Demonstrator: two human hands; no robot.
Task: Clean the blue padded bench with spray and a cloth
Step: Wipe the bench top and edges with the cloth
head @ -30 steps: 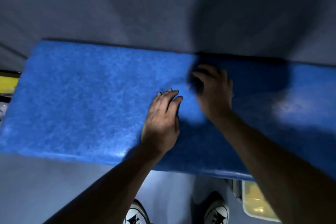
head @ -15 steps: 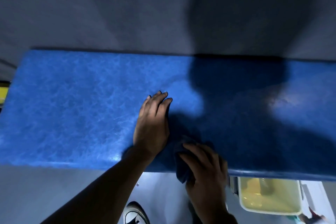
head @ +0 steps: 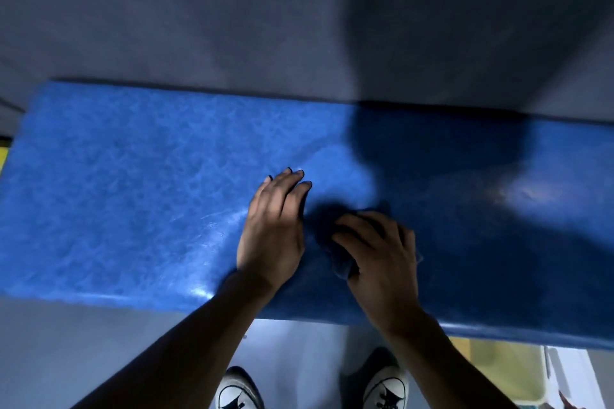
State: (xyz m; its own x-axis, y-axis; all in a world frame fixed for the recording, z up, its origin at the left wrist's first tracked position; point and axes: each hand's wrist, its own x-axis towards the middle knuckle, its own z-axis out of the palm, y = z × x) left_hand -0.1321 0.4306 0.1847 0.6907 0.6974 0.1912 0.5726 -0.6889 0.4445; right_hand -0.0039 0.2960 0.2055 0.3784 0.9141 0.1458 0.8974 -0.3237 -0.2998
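The blue padded bench (head: 126,183) runs across the middle of the view, its right half in shadow. My left hand (head: 274,226) lies flat on the padding near the bench's middle, fingers straight and together. Just to its right, my right hand (head: 378,252) holds a dark blue cloth (head: 327,226) bunched under its curled fingers and presses it onto the bench top. Most of the cloth is hidden under the hand. No spray bottle is in view.
A grey wall (head: 232,16) rises behind the bench. My two white sneakers (head: 385,388) stand on the pale floor below the front edge. A yellowish plastic tub (head: 505,372) sits under the bench at the lower right.
My right hand swept the cloth from the far side of the bench down to its front edge, then back up onto the top beside my left hand. The left hand stayed put.
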